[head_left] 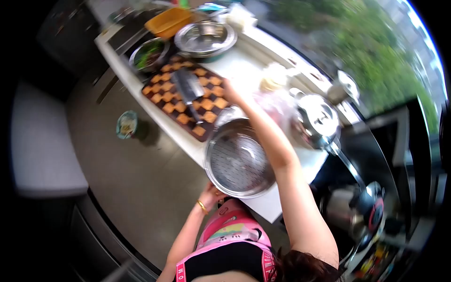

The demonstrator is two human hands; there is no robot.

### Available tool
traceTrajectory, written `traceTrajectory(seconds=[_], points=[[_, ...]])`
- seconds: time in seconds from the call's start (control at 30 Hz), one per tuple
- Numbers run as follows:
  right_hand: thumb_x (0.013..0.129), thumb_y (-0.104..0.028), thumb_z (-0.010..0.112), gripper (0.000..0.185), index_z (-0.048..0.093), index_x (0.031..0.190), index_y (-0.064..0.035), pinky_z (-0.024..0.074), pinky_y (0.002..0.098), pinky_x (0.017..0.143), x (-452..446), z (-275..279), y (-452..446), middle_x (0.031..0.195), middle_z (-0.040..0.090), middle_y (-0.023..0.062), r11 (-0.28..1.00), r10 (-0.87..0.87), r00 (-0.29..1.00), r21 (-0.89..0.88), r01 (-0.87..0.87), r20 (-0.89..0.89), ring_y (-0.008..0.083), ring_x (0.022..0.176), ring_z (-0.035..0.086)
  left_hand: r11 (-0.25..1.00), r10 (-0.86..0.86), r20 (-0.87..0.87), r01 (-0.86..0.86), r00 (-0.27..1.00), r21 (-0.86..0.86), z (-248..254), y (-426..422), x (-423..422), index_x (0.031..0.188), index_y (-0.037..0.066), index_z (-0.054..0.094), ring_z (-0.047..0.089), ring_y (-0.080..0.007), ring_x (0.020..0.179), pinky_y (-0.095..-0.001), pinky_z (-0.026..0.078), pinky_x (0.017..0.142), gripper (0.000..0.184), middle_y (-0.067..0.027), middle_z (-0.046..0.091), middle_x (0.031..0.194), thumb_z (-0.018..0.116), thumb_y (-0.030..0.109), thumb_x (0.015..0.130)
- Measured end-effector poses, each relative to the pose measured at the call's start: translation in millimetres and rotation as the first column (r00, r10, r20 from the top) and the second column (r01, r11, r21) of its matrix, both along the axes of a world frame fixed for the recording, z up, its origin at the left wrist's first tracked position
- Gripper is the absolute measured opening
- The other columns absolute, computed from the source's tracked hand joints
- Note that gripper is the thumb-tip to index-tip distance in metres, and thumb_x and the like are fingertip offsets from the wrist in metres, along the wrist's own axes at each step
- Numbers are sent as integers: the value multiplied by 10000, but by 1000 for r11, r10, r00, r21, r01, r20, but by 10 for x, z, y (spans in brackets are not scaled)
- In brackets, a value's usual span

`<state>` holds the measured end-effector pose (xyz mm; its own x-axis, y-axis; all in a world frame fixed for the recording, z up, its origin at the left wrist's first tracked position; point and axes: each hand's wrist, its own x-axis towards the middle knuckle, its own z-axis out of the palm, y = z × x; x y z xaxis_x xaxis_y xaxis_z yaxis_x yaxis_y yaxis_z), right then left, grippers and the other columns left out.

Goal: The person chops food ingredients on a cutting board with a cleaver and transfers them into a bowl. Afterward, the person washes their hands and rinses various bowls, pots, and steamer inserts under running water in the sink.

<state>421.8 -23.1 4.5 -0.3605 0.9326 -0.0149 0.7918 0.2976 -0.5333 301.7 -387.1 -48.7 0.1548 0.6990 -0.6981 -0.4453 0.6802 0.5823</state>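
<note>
Nearest, a pink apron (235,228) covers the lap, and the left hand (213,193), with a gold bracelet at its wrist, is at the near rim of a round steel pan (239,160). Its fingers pass partly out of sight at the rim, so I can't tell how firmly they close. The pan, its base marked with rows of slots, sits at the near edge of the white desk (263,207), tucked beneath the right forearm. To its right, a shiny saucepan (318,117) points its long handle toward the stove, and a pale plastic bag (277,105) lies between the two. Further on, the right hand (229,91) reaches the edge of a checkered cutting board (167,96); it is blurred, so whether it pinches the board or lies spread I can't tell. What looks like a cleaver (188,84) rests flat on the board. Beyond stand a bowl of greens (149,54), a wide metal bowl (206,40) and an orange basket (168,22)
</note>
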Motion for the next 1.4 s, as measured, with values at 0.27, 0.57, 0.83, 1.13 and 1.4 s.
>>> traceTrajectory(seconds=[0.27, 0.57, 0.83, 1.13, 1.4], points=[[835, -162, 600, 168, 604, 958, -46, 491, 381, 637, 984, 1267, -3557, 836, 628, 139, 820, -308, 785, 269, 505, -537, 308, 730, 620, 988, 31, -1, -31, 1000, 150, -336, 173, -192, 966, 98, 526, 432, -93, 628, -244, 446, 637, 84, 21, 490, 749, 548, 146, 901], [847, -156, 553, 340, 518, 1176, -79, 496, 347, 513, 2972, -1524, -8065, 671, 613, 104, -500, -861, -484, 86, 862, -153, 213, 540, 613, 933, -275, 11, 264, 962, 246, -577, 148, -290, 1086, 91, 541, 604, -176, 1009, -207, 490, 623, 182, -13, 621, 1016, 493, 172, 930], [740, -83, 581, 771, 282, 1437, -220, 497, 409, 779, 4717, -2267, -8671, 1305, 449, 267, -668, -456, -816, -469, 578, -356, 353, 937, 619, 949, -271, 110, 246, 956, 199, -496, -583, 206, 1107, 41, 537, 611, -246, 994, -282, 545, 718, 212, -103, 615, 1107, 421, 89, 937], [694, 50, 447, 893, 174, 1469, -298, 408, 301, 514, 5189, -2789, -8709, 867, 555, 66, -447, -424, -823, -702, 554, -379, 146, 638, 493, 971, -210, 166, 185, 964, 151, -593, -818, 436, 1118, 34, 538, 615, -266, 982, -326, 535, 787, 223, -112, 624, 1093, 440, 81, 923], [694, 44, 453, 810, 274, 1447, -197, 431, 290, 525, 5136, -2141, -8801, 735, 544, 15, -379, -440, -852, -802, 462, -283, 115, 593, 487, 976, -194, 114, 180, 974, 122, -508, -877, 508, 1081, 56, 566, 625, -235, 921, -310, 532, 782, 198, -89, 639, 1029, 464, 142, 934]])
